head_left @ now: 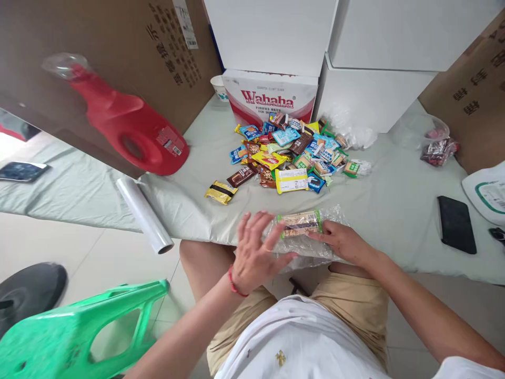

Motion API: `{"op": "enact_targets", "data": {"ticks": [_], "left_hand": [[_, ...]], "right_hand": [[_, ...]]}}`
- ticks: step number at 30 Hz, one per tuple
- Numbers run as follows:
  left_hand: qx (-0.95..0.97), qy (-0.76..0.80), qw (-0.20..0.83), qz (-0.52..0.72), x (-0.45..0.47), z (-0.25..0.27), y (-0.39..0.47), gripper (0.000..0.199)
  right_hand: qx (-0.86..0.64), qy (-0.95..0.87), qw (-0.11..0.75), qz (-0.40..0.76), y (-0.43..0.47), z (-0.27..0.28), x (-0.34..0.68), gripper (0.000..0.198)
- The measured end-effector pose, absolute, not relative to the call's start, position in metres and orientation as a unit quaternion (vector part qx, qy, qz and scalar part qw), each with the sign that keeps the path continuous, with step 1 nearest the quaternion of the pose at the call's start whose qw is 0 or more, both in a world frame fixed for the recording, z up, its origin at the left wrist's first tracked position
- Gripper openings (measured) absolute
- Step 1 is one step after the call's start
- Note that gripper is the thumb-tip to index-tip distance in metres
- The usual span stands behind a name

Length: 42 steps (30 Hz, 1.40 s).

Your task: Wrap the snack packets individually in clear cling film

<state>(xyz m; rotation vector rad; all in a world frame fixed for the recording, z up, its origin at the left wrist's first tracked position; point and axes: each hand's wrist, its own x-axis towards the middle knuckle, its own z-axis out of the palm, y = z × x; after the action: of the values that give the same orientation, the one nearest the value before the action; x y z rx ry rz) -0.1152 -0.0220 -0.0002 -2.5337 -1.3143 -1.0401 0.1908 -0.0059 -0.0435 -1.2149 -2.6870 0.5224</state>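
Observation:
At the table's front edge lies a packaged snack (pixel 300 223) with green ends and a clear middle, on a crumpled sheet of clear plastic film (pixel 305 246). My right hand (pixel 347 242) has its fingers closed at the snack's right end. My left hand (pixel 256 250), with a red cord on the wrist, is spread over the left part of the film, its fingertips near the snack's left end. Beyond both hands sits a loose pile of small wrapped snacks (pixel 282 181) in yellow, blue, brown and green.
A Wahaha carton (pixel 270 97) stands behind the pile, beside white boxes (pixel 366 95). To the left are a red jug (pixel 130 129) and a film roll (pixel 144 216) jutting past the edge. A black phone (pixel 456 225) lies right. A green stool (pixel 79 326) stands below left.

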Motion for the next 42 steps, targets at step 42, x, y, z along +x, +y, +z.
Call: {"op": "enact_targets", "data": {"ticks": [42], "left_hand": [[-0.876,-0.456,-0.156,-0.027,-0.057,-0.021,-0.007,0.038]], "right_hand": [[-0.388,-0.859,0.312,0.118,-0.053,-0.033,0.175,0.022]]}}
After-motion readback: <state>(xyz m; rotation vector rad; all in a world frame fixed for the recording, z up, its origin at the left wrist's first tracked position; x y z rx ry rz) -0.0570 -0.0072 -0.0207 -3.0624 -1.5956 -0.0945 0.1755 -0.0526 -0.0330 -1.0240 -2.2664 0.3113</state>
